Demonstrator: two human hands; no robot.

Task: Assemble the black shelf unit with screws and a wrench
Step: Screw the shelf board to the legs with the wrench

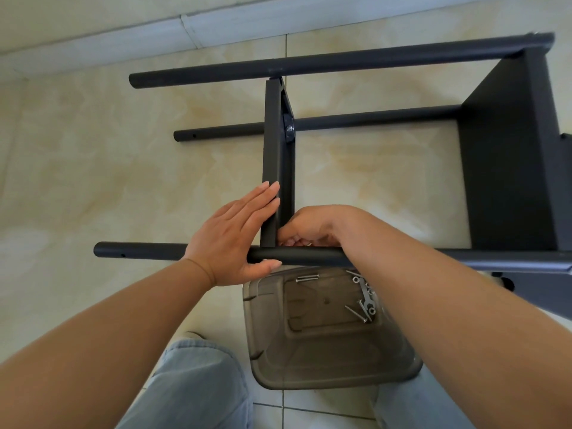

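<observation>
Shelf unit (507,156) on beige tiled floor (93,168), near baseboard (93,41).

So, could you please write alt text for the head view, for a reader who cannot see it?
A person's left hand presses flat against an upright black shelf panel while the right hand works at its joint with a black tube. Below, a clear plastic bin holds screws.

The right hand's (305,226) fingertips are hidden behind the near tube (297,256). The right arm covers part of the tray (325,360). The frame's right edge cuts off the shelf (510,156).
</observation>
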